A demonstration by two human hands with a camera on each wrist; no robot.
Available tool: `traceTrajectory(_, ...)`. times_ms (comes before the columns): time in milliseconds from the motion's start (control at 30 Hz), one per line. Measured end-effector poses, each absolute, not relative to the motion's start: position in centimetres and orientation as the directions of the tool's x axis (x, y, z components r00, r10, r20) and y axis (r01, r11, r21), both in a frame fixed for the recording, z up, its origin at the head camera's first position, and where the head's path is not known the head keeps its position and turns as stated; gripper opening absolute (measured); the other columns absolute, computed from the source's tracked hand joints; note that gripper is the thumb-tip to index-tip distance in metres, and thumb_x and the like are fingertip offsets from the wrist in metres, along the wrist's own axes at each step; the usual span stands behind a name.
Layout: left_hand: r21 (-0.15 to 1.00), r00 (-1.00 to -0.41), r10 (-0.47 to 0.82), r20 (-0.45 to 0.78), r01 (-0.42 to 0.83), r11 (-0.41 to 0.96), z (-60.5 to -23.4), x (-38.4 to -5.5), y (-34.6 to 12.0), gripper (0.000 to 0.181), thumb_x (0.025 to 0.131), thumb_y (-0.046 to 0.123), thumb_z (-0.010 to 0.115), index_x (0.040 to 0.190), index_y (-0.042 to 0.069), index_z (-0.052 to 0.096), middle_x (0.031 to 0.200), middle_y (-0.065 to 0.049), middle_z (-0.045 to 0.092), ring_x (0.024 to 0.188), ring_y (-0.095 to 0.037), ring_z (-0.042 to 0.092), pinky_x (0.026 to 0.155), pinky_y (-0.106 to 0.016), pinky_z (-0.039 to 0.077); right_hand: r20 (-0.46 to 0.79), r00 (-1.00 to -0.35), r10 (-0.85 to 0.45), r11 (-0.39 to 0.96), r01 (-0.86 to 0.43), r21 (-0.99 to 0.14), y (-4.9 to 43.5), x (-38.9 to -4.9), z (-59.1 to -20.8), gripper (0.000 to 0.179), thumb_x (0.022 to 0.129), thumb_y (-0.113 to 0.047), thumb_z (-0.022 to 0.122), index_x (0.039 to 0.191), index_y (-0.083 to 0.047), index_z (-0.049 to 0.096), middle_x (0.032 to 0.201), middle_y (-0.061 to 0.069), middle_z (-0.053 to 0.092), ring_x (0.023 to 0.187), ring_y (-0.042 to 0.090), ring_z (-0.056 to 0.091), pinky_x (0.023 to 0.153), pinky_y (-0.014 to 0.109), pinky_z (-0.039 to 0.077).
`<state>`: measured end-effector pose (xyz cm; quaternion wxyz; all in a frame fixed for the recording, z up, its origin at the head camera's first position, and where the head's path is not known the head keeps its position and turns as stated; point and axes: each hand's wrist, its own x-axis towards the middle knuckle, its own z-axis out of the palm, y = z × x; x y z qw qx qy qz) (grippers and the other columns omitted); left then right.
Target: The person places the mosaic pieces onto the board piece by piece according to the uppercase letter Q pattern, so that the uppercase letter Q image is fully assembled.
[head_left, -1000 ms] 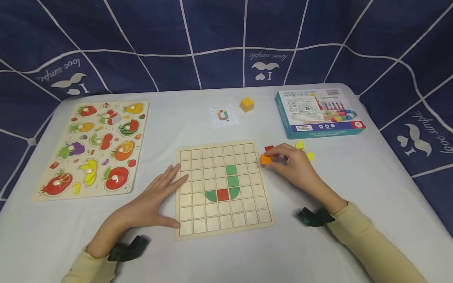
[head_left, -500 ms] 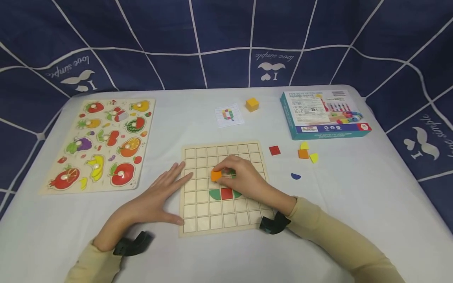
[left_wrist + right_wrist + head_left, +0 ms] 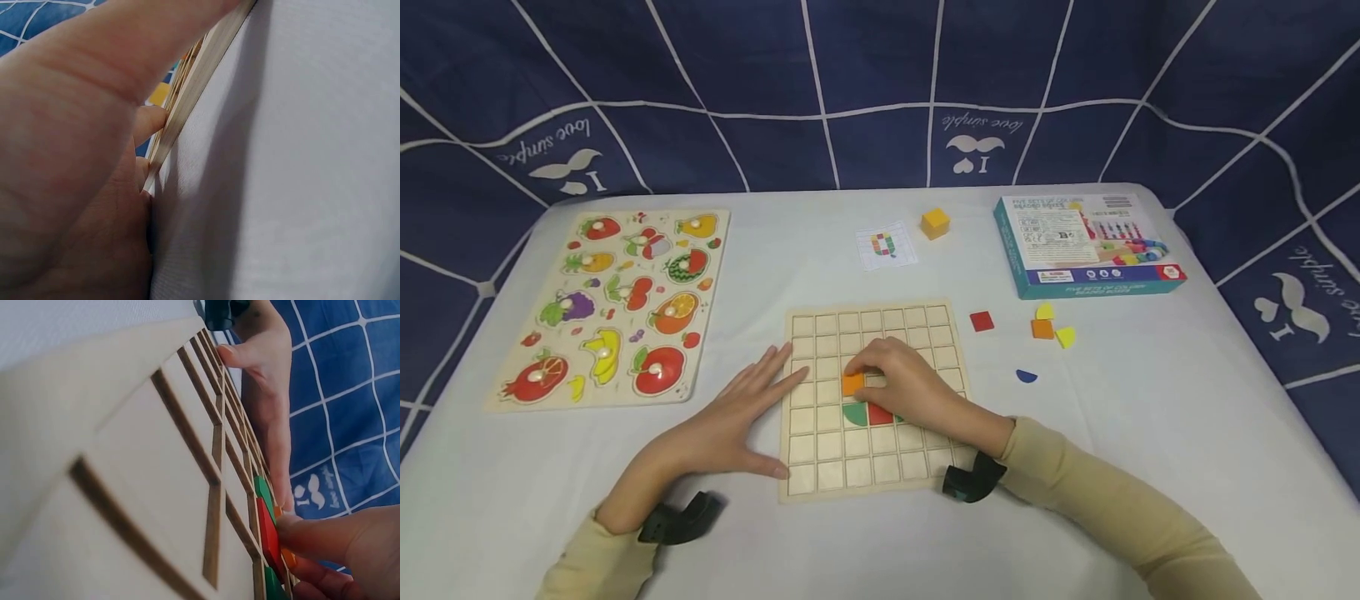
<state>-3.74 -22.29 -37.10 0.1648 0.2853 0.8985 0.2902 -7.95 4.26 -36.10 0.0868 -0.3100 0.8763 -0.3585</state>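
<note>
My right hand (image 3: 904, 382) pinches an orange square tile (image 3: 852, 384) between thumb and fingertips, over a cell of the wooden grid board (image 3: 820, 472). Directly below that cell lies a green quarter-round tile (image 3: 854, 414), with a red square tile (image 3: 878, 415) beside it. Other green tiles are mostly hidden under the right hand. My left hand (image 3: 730, 423) rests at the board's left edge, fingers spread and straight, thumb at the lower corner. In the right wrist view, the red tile (image 3: 267, 531) sits in its cell close to my right thumb.
Right of the board lie a red square (image 3: 981, 321), an orange square (image 3: 1042, 328), yellow pieces (image 3: 1065, 337) and a blue half-round (image 3: 1026, 376). Behind are a pattern card (image 3: 886, 245), a yellow cube (image 3: 935, 222) and a box (image 3: 1090, 246). A fruit puzzle (image 3: 613, 308) stands left.
My right hand has carried the orange tile from the loose pieces leftward to the board, then lowered it slightly onto a cell. The left hand keeps its place at the edge.
</note>
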Motion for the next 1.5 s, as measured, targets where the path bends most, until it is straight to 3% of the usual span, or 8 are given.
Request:
traceTrajectory(367, 0.615, -0.783, 0.61, -0.119, 0.424, 0.665, -37.3, -3.5, -22.4, 0.115, 0.059, 0.063, 0.077, 0.15, 0.02, 0.023, 0.156, -0.004, -0.004, 0.14, -0.025, -0.007, 0.107, -0.054, 0.006, 0.095, -0.766, -0.636, 0.554, -0.539, -0.634, 4.3, -7.4, -35.9, 0.019, 0.079, -0.011, 0.076, 0.097, -0.014, 0.073, 0.093, -0.009, 0.064, 0.093, 0.01, 0.051, 0.083, 0.024, 0.042)
traceTrajectory(600, 0.614, -0.786, 0.603, -0.134, 0.412, 0.673, -37.4, -3.7, -22.2, 0.114, 0.058, 0.064, 0.077, 0.15, 0.021, 0.023, 0.156, -0.003, -0.004, 0.14, -0.023, -0.007, 0.107, -0.054, 0.006, 0.114, -0.799, -0.59, 0.551, -0.502, -0.667, 5.6, -7.7, -35.2, 0.018, 0.082, -0.011, 0.073, 0.1, -0.016, 0.072, 0.095, -0.011, 0.064, 0.093, 0.008, 0.051, 0.082, 0.025, 0.043)
traceTrajectory(767, 0.618, -0.789, 0.598, -0.14, 0.401, 0.676, -37.4, -3.7, -22.2, 0.116, 0.057, 0.063, 0.078, 0.15, 0.02, 0.024, 0.156, -0.004, -0.003, 0.14, -0.025, -0.007, 0.107, -0.052, 0.005, 0.196, -0.846, -0.497, 0.509, -0.467, -0.723, 9.4, -8.5, -34.3, 0.02, 0.08, -0.005, 0.074, 0.099, -0.01, 0.072, 0.096, -0.005, 0.066, 0.093, 0.014, 0.056, 0.082, 0.033, 0.045)
traceTrajectory(967, 0.614, -0.789, 0.601, -0.129, 0.412, 0.673, -37.4, -3.7, -22.2, 0.117, 0.056, 0.063, 0.078, 0.15, 0.02, 0.023, 0.156, -0.005, -0.003, 0.14, -0.027, -0.007, 0.107, -0.052, 0.005, 0.216, -0.92, -0.327, 0.559, -0.372, -0.741, 16.3, -9.4, -34.5, 0.021, 0.08, -0.002, 0.073, 0.1, -0.008, 0.071, 0.101, 0.002, 0.067, 0.096, 0.02, 0.057, 0.079, 0.042, 0.043)
traceTrajectory(1167, 0.633, -0.79, 0.601, -0.12, 0.405, 0.659, -37.3, -3.7, -22.4, 0.117, 0.056, 0.061, 0.079, 0.15, 0.02, 0.024, 0.156, -0.005, -0.003, 0.14, -0.028, -0.006, 0.107, -0.051, 0.004, 0.209, -0.959, -0.192, 0.671, -0.284, -0.685, 22.6, -10.3, -36.3, 0.019, 0.084, -0.011, 0.071, 0.103, -0.011, 0.071, 0.102, 0.003, 0.066, 0.092, 0.021, 0.054, 0.08, 0.035, 0.044)
traceTrajectory(1400, 0.644, -0.793, 0.599, -0.111, 0.402, 0.651, -37.4, -3.8, -22.3, 0.116, 0.055, 0.06, 0.08, 0.15, 0.022, 0.024, 0.156, -0.004, -0.002, 0.14, -0.027, -0.006, 0.108, -0.051, 0.004, 0.134, -0.984, -0.121, 0.729, -0.179, -0.661, 24.8, -10.2, -35.8, 0.024, 0.082, -0.002, 0.07, 0.106, 0.001, 0.067, 0.109, 0.018, 0.062, 0.105, 0.034, 0.052, 0.091, 0.051, 0.039)
traceTrajectory(1500, 0.643, -0.792, 0.601, -0.108, 0.405, 0.65, -37.4, -3.8, -22.3, 0.117, 0.055, 0.06, 0.08, 0.15, 0.021, 0.024, 0.156, -0.005, -0.001, 0.14, -0.027, -0.006, 0.108, -0.05, 0.004, 0.109, -0.987, -0.119, 0.75, -0.161, -0.641, 25.0, -10.3, -35.9, 0.028, 0.082, -0.001, 0.071, 0.109, 0.002, 0.066, 0.11, 0.019, 0.06, 0.107, 0.035, 0.051, 0.093, 0.051, 0.038)
